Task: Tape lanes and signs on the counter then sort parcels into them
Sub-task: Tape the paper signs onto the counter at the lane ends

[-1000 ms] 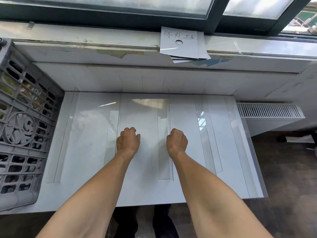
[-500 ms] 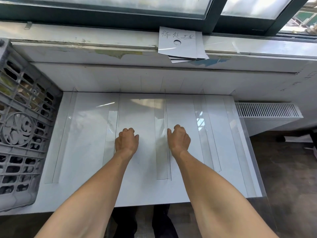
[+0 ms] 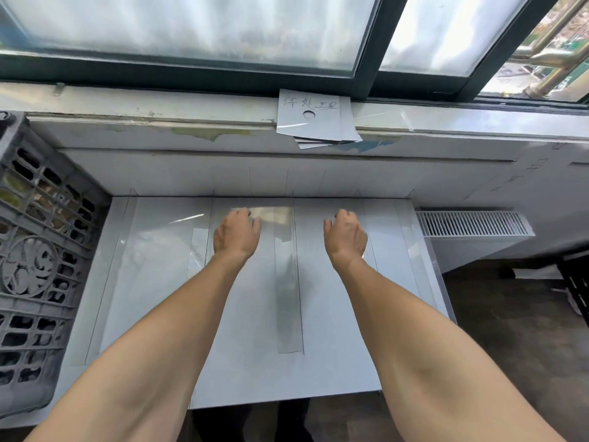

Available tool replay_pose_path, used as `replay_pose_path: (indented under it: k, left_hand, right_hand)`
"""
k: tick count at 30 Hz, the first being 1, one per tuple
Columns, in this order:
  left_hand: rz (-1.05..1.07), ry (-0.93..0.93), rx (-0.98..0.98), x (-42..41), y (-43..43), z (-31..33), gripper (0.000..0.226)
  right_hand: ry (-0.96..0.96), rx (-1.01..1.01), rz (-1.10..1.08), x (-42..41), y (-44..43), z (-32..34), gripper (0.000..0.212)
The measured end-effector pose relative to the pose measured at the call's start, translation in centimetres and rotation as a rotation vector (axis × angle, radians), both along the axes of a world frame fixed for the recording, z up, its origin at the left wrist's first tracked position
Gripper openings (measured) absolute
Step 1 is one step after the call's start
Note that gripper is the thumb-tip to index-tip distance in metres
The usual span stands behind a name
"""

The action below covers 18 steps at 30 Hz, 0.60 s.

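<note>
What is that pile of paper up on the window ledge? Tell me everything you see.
A small stack of white paper sheets lies on the window ledge, its near edge hanging over the front. The lower sheets fan out slightly. The top sheet bears dark handwritten characters, a round hole or mark beneath them, and a shiny streak, perhaps clear tape. Nothing rests on it.
</note>
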<state>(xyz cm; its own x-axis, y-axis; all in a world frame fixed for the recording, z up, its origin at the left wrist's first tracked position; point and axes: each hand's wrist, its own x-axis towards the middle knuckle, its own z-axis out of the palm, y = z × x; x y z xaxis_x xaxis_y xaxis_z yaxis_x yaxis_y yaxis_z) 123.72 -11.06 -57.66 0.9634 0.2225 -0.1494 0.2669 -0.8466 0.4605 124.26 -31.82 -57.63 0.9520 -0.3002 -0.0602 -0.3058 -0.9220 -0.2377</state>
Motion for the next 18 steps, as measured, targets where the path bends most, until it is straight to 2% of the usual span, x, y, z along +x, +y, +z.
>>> replay_pose_path:
  k: [4, 8, 11, 18]
  left_hand:
    - [0.114, -0.105, -0.116, 5.3, -1.6, 5.2, 0.037]
    - [0.307, -0.072, -0.441, 10.7, -3.4, 9.3, 0.050]
    - [0.413, -0.090, -0.669, 13.6, -4.7, 10.8, 0.042]
    - [0.482, -0.056, -0.633, 15.2, -5.6, 11.2, 0.036]
  right_hand:
    - [-0.131, -0.003, 0.033, 4.3, -1.1, 4.9, 0.030]
    - [-0.271, 0.031, -0.005, 9.1, -2.0, 9.5, 0.033]
    - [-0.234, 0.070, -0.040, 11.9, -2.4, 11.6, 0.040]
    - [-0.145, 0.089, -0.011, 14.3, -2.4, 12.1, 0.044]
